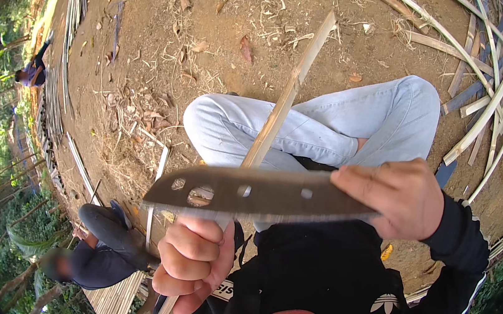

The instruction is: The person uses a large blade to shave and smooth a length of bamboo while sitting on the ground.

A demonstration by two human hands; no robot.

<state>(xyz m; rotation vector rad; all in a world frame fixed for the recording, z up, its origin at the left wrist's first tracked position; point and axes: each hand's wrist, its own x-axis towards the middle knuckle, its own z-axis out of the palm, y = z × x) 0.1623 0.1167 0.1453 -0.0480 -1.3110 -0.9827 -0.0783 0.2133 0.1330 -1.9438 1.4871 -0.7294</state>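
Note:
A long, narrow bamboo strip (289, 92) runs from below my left hand, past my crossed legs, toward the ground ahead. My left hand (190, 256) is wrapped round its near part in a fist. In my right hand (402, 197) is a broad, dark knife (272, 196) with several holes through its blade. The blade points left and crosses over the strip just beyond my left fist. Its edge faces me; whether it touches the strip I cannot tell. The knife's handle is hidden by my right fingers.
My legs (389, 108) in light jeans are folded on the dirt ground. Many bamboo strips (501, 93) lie heaped at the far right. Shavings and dry leaves (144, 112) litter the left. A person (110, 259) sits at lower left near a slatted bamboo stack (111, 303); another person (34, 75) is farther off.

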